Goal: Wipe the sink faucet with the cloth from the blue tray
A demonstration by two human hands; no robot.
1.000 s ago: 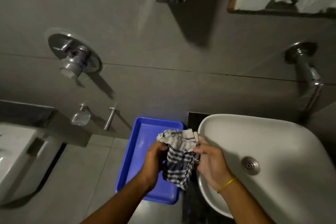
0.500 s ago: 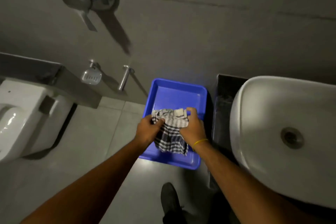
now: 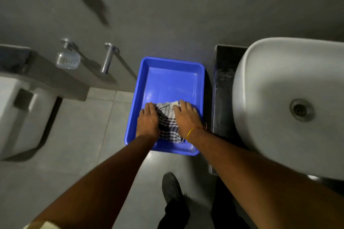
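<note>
The checked cloth [image 3: 168, 122] lies in the blue tray [image 3: 173, 78], at the tray's near end, toward its right edge. The left hand [image 3: 148, 121] and right hand [image 3: 187, 119] both rest palm-down on the cloth, fingers extended and flat. Whether either grip has closed on the fabric cannot be told, since the fingertips are partly hidden against it. The tray sits on the floor, just beside the dark worktop [image 3: 221, 87] carrying the white sink [image 3: 260, 83]. The faucet is not in view. Judged status: the cloth is in the tray and under both hands. No wiping contact with the faucet can be confirmed at this moment.
</note>
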